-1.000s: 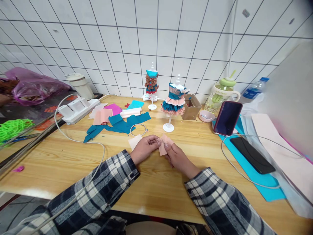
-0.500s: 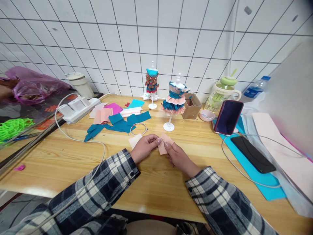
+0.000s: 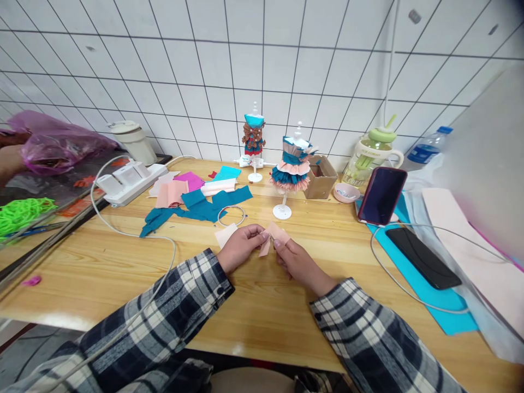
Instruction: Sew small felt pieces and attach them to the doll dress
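Note:
Between my two hands is a small piece of pink crepe paper (image 3: 278,232), pinched in its middle so that its ends flare up and down. My left hand (image 3: 240,246) is closed on its left side, thumb and fingertips together. From the other side the thumb and fingers of my right hand (image 3: 298,259) pinch it. A paler paper piece (image 3: 226,234) lies beside my left hand. Just beyond is a thin hoop (image 3: 232,216). Behind my hands stands a small white dress form (image 3: 290,164) wearing a ruffled teal and pink paper dress.
Teal paper scraps (image 3: 200,204) lie left of the hoop. A second dress form (image 3: 254,139) stands by the tiled wall. Phones (image 3: 423,257) and paper sheets occupy the right. A power strip (image 3: 133,183) with a trailing cable is left. Another person's hand (image 3: 11,164) is near a purple bag (image 3: 61,144).
The pink paper has gone from a flatter piece to one gathered at its middle. My hands stay nearly in place. At far left, another person's hand has come further into view.

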Demonstrator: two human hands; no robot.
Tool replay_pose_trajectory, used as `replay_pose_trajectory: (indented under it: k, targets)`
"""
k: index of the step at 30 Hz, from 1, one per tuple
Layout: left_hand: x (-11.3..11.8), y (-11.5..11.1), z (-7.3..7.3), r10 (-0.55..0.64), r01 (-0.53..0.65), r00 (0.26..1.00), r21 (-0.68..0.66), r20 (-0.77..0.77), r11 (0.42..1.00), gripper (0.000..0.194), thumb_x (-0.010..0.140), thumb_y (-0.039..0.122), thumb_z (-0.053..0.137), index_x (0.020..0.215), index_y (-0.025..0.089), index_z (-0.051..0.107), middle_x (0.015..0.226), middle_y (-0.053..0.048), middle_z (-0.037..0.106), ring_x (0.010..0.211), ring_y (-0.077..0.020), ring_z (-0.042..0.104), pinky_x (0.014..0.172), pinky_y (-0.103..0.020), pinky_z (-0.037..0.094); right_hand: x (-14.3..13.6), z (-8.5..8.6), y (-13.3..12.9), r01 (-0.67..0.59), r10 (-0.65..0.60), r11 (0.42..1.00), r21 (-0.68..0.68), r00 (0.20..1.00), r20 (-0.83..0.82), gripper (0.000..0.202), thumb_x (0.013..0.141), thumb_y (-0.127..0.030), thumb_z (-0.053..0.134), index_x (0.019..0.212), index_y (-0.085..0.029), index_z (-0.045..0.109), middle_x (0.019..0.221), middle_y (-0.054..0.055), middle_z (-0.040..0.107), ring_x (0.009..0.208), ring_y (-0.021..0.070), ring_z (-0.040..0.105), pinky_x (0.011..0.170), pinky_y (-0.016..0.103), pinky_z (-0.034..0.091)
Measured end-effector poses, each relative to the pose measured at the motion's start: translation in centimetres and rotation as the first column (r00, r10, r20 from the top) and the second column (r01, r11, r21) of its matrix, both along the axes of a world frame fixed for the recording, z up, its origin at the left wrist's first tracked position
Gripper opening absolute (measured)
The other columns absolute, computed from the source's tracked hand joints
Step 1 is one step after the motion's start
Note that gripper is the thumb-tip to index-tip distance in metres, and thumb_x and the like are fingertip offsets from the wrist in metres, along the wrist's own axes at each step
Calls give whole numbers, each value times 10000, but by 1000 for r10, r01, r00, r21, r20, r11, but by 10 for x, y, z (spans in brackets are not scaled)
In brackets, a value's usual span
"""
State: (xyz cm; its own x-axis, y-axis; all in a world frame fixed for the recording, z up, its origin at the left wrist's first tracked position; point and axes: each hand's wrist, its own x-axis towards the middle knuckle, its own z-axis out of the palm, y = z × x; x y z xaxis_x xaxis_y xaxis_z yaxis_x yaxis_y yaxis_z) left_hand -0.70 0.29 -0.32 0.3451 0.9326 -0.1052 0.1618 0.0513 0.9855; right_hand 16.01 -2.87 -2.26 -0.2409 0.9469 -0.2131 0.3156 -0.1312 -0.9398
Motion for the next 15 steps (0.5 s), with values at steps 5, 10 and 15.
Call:
replay_pose_trajectory:
  k: [5, 10, 15]
  targets:
    - [-1, -1, -1, -28, 33, 997, 80, -66, 996, 317, 757, 469, 596, 717, 155, 575, 648, 23, 528, 599, -105, 458, 576, -218, 364, 0, 0, -1, 10, -11, 1000, -13, 999, -37, 422, 858, -595, 363, 890, -199, 504, 592, -34, 469, 413, 96, 411, 342, 222, 346]
    - [1, -4, 1, -17, 29, 996, 130, -93, 991, 299, 762, 448, 592, 718, 153, 581, 644, 14, 530, 599, -110, 459, 555, -218, 359, 1, -4, 0, 51, -46, 993, 109, 998, -47, 377, 853, -542, 430, 951, -209, 576, 566, -28, 498, 452, 116, 444, 399, 234, 367]
    - [1, -5, 3, -7, 25, 993, 152, -121, 988, 281, 766, 422, 592, 725, 144, 602, 635, 16, 535, 582, -105, 453, 548, -217, 348, 1, -3, 0, 66, -60, 978, 199, 998, -35, 384, 859, -513, 440, 1038, -217, 608, 581, -16, 523, 556, 149, 509, 498, 259, 418]
